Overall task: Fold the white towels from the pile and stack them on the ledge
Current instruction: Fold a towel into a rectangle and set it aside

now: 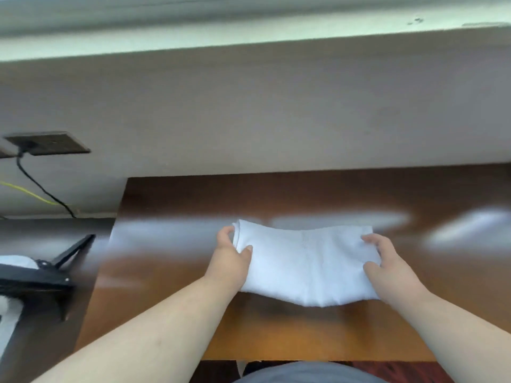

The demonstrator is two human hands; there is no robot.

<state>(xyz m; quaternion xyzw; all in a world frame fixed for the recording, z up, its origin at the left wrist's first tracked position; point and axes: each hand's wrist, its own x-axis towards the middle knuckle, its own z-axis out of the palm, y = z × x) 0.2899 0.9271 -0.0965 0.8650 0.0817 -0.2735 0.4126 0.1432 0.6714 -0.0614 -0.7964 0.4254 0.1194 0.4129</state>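
A folded white towel is stretched between the two hands above the brown worktop, sagging at its near edge. The left hand pinches its left end, thumb on top; the right hand grips the right end, fingers curled around it.

You will find no readable text, label, brand, number or sign anywhere here; every surface in view is plain or too blurred to read.
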